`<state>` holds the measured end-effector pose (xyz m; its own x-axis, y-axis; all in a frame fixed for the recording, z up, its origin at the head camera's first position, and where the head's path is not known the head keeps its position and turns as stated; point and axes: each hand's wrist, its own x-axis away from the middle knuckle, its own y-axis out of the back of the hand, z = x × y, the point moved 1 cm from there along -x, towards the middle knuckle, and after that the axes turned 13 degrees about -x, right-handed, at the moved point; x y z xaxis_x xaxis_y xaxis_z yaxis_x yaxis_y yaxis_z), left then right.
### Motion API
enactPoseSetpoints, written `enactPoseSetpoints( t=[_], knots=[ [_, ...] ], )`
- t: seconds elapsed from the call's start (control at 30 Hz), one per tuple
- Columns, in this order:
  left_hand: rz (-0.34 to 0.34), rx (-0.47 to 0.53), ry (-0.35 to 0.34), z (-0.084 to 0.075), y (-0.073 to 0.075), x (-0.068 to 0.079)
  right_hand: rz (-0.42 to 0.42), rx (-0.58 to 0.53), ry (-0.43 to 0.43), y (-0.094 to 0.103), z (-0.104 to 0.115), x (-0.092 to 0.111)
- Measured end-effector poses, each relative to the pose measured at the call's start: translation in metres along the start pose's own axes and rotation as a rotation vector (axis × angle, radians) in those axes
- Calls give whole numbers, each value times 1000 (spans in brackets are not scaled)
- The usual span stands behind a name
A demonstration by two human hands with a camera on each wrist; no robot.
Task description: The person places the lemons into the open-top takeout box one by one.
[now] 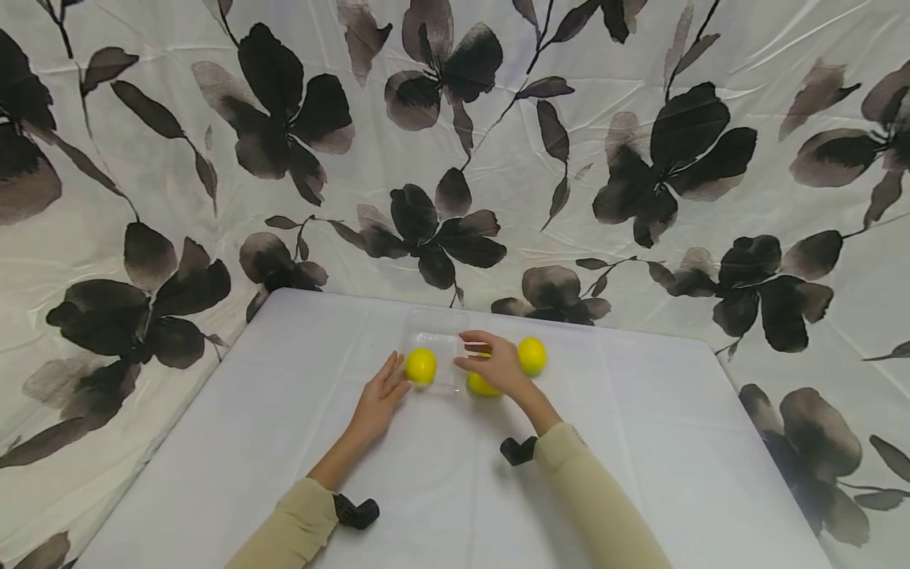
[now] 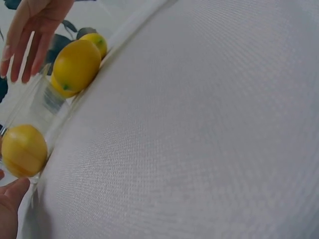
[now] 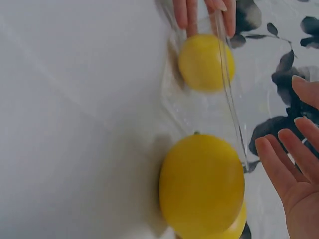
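A clear plastic container (image 1: 442, 348) lies on the white table with one yellow lemon (image 1: 421, 366) inside, toward its left end. Beside that end is my left hand (image 1: 375, 405), its fingers extended along the container's side. My right hand (image 1: 498, 366) hovers over the right side, fingers apart and holding nothing. Beneath it a lemon (image 1: 485, 385) sits just outside the container, partly hidden by the hand. Another lemon (image 1: 532, 356) lies to the right. In the left wrist view, a large lemon (image 2: 77, 65) overlaps others behind it. The right wrist view shows my right palm (image 3: 304, 199) facing the container.
A white cloth covers the table (image 1: 640, 458). Behind it hangs a floral-patterned sheet (image 1: 540, 182) that meets the table's back edge. Black devices, one at the left wrist (image 1: 357, 512) and one at the right wrist (image 1: 517, 450), stick out from the beige sleeves.
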<state>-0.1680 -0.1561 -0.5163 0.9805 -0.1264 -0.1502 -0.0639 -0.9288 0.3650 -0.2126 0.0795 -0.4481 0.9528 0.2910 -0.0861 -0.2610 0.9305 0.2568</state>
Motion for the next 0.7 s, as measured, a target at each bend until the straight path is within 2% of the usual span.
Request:
enactPoseSetpoints(
  t=[0.3, 0.4, 0.6, 0.7],
  knots=[
    [5, 11, -14, 2, 0, -1, -74, -17, -26, 29, -11, 15],
    [9, 12, -13, 3, 0, -2, -94, 10, -25, 37, -18, 19],
    [9, 19, -2, 1, 0, -2, -123, 78, 15, 44, -31, 25],
    [15, 20, 6, -1, -1, -2, -126, 86, -16, 45, -34, 28]
  ],
)
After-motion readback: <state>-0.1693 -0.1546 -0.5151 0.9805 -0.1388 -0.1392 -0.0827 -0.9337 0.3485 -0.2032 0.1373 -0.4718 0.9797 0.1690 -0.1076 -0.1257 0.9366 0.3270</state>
